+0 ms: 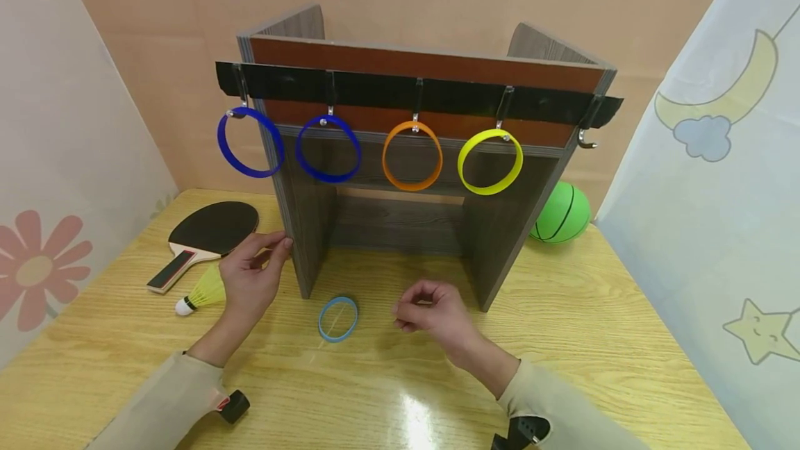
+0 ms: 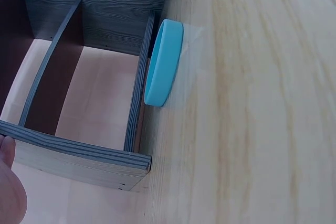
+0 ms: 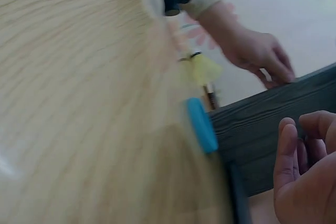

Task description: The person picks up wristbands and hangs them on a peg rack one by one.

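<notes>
My left hand (image 1: 253, 280) touches the outer side of a grey wooden stand (image 1: 294, 228) with its fingertips, near the front edge. Loosely bent, my right hand (image 1: 437, 314) hovers over the table in front of the stand and holds nothing. Between the hands, a light blue silicone wristband (image 1: 321, 327) lies on the wood; the left wrist view shows this wristband (image 2: 167, 64) close to the stand's base. Above, from hooks on a black strip (image 1: 375, 85), hang two dark blue wristbands (image 1: 278, 148), an orange wristband (image 1: 385, 165) and a yellow wristband (image 1: 515, 172).
A bare hook (image 1: 584, 141) sits at the strip's right end. Left of the stand lie a table tennis bat (image 1: 215, 228) and a yellow shuttlecock (image 1: 203, 292). Behind its right side is a green ball (image 1: 571, 210). Printed cloth walls border the wooden table (image 1: 594, 339).
</notes>
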{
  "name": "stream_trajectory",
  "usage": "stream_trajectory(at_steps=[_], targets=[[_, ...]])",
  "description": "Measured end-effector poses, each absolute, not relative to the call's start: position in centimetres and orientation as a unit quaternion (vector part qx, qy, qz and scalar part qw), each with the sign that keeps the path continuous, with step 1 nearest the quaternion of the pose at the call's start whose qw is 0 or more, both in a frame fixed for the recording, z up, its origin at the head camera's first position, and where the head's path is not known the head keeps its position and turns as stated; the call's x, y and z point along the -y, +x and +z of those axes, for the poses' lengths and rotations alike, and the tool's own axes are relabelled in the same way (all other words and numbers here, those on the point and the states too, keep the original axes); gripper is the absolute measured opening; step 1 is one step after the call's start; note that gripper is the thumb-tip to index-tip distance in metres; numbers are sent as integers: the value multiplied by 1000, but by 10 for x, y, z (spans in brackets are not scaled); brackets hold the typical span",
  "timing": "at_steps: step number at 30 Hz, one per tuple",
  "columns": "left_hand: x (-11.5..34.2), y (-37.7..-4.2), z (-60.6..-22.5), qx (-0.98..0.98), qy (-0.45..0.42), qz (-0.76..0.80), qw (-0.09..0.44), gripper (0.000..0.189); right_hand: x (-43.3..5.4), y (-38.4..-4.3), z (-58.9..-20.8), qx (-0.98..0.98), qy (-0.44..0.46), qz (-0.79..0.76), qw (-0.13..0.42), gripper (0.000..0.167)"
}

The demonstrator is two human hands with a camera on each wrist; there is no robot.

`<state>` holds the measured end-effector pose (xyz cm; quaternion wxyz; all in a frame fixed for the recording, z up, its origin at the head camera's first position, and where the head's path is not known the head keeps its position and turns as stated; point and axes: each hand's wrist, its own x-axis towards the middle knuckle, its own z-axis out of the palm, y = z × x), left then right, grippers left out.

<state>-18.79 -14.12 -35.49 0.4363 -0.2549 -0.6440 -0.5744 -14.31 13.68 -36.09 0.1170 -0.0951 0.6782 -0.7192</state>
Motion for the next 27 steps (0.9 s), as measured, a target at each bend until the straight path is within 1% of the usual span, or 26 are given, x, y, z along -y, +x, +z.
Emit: stream_trajectory(at_steps=[7, 14, 16, 21, 27], targets=[[149, -205, -375, 642, -249, -582, 433, 15, -130, -141, -378, -705, -94, -687, 148, 13], [149, -202, -373, 645, -243, -582, 433, 15, -120, -142, -393, -717, -105, -669, 163, 20], [147, -198, -368, 645, -246, -579, 433, 14, -116, -143, -395, -721, -108, -666, 159, 23], [142, -187, -355, 646, -253, -575, 434, 10, -107, -148, -400, -755, -134, -630, 124, 23], [141, -185, -353, 650, -247, -574, 432, 9, -97, -154, -404, -795, -146, -582, 88, 21]])
